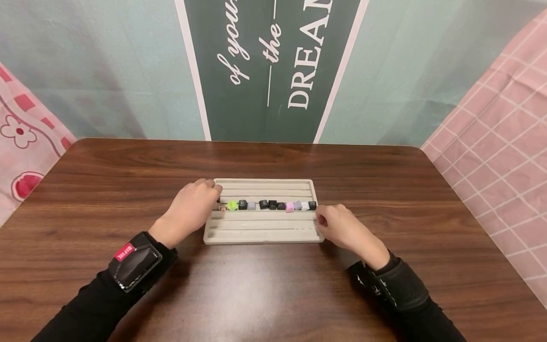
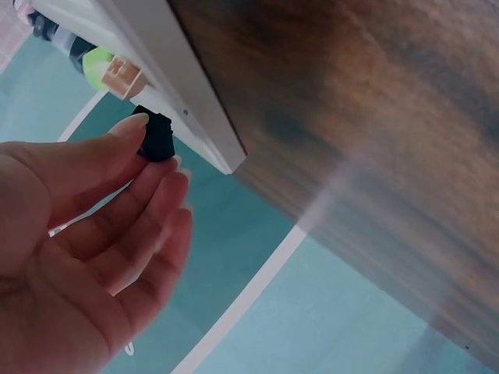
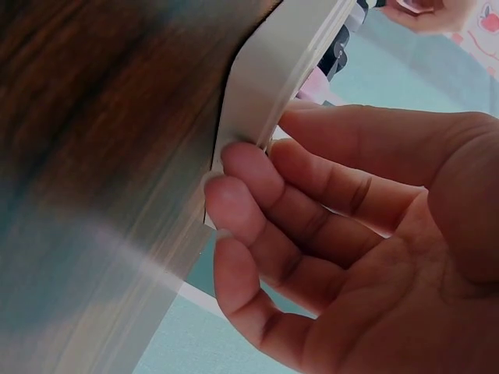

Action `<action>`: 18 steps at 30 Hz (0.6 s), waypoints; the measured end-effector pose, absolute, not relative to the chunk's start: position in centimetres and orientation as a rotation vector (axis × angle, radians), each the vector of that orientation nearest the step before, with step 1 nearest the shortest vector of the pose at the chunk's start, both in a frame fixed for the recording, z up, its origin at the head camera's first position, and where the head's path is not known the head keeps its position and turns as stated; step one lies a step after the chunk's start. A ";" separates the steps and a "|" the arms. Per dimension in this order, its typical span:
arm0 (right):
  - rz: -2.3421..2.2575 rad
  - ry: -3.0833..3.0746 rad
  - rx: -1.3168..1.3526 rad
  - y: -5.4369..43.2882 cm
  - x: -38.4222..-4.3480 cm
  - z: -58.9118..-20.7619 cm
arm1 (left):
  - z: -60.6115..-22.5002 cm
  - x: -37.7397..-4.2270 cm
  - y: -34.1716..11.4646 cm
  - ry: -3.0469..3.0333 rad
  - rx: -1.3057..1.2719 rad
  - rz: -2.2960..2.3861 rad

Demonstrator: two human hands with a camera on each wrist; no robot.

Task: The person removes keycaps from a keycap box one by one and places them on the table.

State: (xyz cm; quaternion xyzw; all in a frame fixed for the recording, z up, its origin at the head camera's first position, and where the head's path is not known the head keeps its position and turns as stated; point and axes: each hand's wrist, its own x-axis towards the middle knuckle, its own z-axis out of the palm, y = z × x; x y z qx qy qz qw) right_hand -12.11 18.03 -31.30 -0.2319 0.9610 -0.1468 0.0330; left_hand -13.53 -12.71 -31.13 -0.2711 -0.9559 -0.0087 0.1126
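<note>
A cream tray (image 1: 265,234) with long grooves lies on the table. Along its middle runs a row of small keycaps, among them a tan keycap (image 2: 122,76), a green keycap (image 1: 232,205), a pink keycap (image 1: 289,207) and several black and grey ones. At the row's left end, my left hand (image 1: 194,205) pinches a black keycap (image 2: 157,136) between thumb and fingers, beside the tan one. My right hand (image 1: 340,225) grips the tray's right edge, thumb at the rim and curled fingers against the side. Whether anything small sits between those fingertips is hidden.
The brown wooden table (image 1: 256,289) extends around the tray. Behind it hangs a green cloth (image 1: 273,126) with white lettering. Pink patterned cloths hang at the left and right sides. Between two keycaps left of the row's middle there is a gap.
</note>
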 end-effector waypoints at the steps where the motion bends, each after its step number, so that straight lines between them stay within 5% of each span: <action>1: -0.453 2.954 -0.709 18.0 -12.1 -31.3 | -31.0 -13.5 -12.7 -2.806 -0.790 -0.027; 18: -0.457 2.943 -0.702 18.2 -12.1 -31.4 | -30.1 -10.8 -12.7 -2.777 -0.784 -0.084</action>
